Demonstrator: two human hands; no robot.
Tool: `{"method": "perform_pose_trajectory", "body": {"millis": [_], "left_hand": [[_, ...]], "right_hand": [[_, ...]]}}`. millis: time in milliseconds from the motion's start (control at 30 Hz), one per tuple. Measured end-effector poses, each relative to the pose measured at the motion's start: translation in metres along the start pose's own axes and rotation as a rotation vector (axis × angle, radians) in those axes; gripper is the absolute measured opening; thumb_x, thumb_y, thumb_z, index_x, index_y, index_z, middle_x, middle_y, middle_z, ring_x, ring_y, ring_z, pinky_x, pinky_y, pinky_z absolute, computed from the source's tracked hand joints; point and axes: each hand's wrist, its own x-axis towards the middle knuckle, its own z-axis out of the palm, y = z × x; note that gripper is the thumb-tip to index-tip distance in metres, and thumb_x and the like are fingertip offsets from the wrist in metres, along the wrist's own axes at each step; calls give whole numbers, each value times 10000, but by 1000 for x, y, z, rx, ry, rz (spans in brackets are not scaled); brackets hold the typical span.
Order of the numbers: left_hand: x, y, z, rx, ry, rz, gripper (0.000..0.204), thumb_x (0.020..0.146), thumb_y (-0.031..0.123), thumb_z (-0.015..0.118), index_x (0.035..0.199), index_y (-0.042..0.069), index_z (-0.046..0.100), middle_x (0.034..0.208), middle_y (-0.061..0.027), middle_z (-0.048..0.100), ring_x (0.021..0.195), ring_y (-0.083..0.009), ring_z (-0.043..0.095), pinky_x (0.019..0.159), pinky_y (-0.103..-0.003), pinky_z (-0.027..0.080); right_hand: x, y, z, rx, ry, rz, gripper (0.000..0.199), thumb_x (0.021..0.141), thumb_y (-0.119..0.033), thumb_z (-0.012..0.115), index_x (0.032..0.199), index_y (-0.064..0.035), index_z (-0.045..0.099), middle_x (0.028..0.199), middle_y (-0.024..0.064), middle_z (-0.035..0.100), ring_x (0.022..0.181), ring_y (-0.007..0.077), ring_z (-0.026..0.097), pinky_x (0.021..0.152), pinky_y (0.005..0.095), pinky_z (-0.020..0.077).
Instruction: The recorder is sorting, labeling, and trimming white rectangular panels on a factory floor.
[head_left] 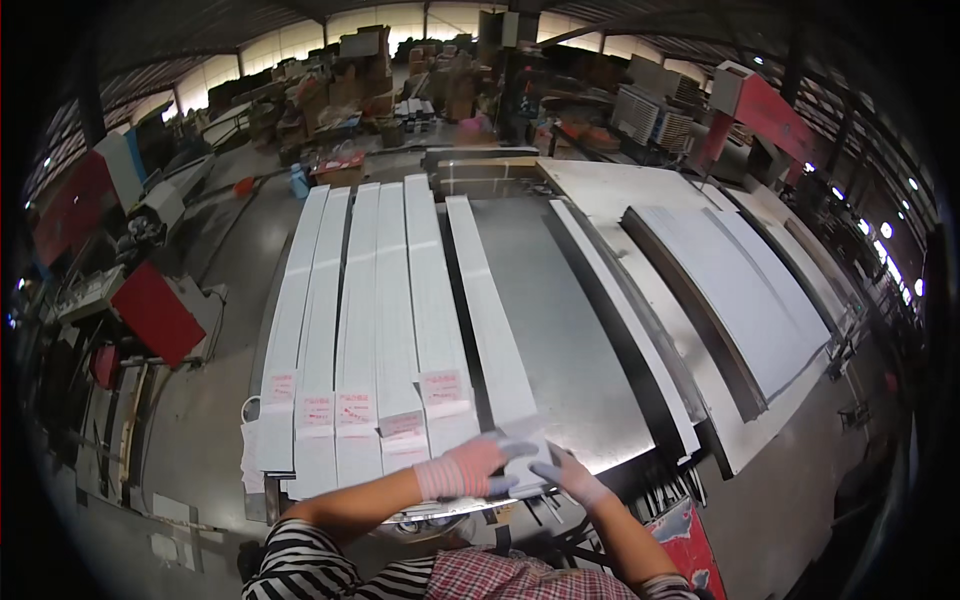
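Observation:
Both hands wear pale pink gloves with grey fingertips. My left hand [466, 470] reaches across from the left, its fingers closed about the near end of a long, narrow stack of white strips [492, 300]. At the right side of that same end, my right hand [574, 479] has its fingers bent against the stack. A pale piece at the very end is partly hidden and blurred. Just left of my left hand lie several similar white stacks [378, 290], side by side. Labels with red print [355, 408] sit on their near ends.
The stacks rest on a grey metal-topped table [560, 310]. Another white strip [625, 310] runs along its right side. Farther right are wide white panels [735, 290]. Red and white machines [160, 312] stand at left, with cartons and clutter at the back.

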Motion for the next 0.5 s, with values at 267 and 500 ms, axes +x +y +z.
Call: {"method": "perform_pose_trajectory", "body": {"millis": [267,500], "left_hand": [[-81,-2,24,-233,176,-154,592,943,458,554,1421,121,462,1315,-170,588,1125,-387,582,968,-458,471],[-87,38,40,-315,89,-239,607,944,436,568,1412,67,453,1287,-201,598,1141,-374,595,992,-443,466]], "right_hand": [[36,-55,-15,-470,387,-178,509,825,-335,763,1228,-61,618,859,112,698,713,240,671,658,341,532],[48,-196,103,-957,-89,-996,500,827,-195,713,1293,-96,562,820,139,634,717,279,644,653,378,523]]}}
